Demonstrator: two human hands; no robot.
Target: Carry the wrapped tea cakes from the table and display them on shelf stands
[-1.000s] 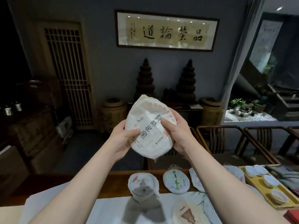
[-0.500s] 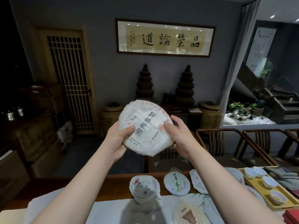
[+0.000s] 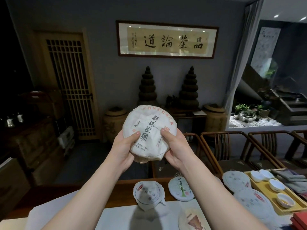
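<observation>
The wrapped tea cake [image 3: 150, 131] is being held up between both hands: left hand [image 3: 123, 150] and right hand [image 3: 176, 149] are gripping its lower edges, thumbs pressing its printed face. The other fingers are hiding behind it.

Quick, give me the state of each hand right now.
Left hand: holding the wrapped tea cake, thumb on its face.
Right hand: holding the same tea cake from the other side.

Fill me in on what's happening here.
A person holds one wrapped tea cake up in front of them, left hand and right hand each gripping an edge, thumbs on its printed face. Other wrapped cakes lie on the table below, beside a tray of small cups. No shelf stand is in view.
</observation>
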